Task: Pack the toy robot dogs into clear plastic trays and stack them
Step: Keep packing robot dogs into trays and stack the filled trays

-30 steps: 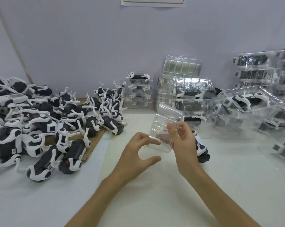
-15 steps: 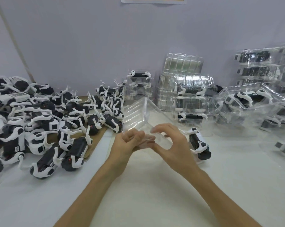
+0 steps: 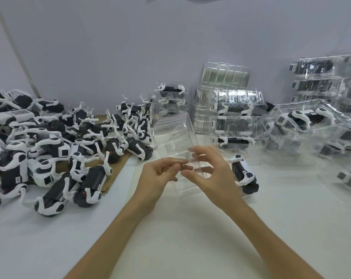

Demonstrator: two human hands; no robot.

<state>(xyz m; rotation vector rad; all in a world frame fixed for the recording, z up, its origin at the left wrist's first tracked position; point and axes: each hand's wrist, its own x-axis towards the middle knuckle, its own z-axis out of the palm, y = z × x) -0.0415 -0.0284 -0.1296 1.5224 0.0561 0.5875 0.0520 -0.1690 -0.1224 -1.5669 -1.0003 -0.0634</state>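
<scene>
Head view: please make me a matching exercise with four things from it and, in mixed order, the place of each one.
Things:
1. empty tray
2. lone dog
3. dog pile
4. packed trays

Places:
a. stacked at the back
b. heaped on the left
c. held between left hand and right hand
d. lying just right of the right hand

Pairs: 1-c, 2-d, 3-b, 4-a

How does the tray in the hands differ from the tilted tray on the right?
The held tray is empty; the tilted tray holds a toy dog. Left hand and right hand grip the held tray; the tilted tray rests on other trays. Both are clear plastic.
</scene>
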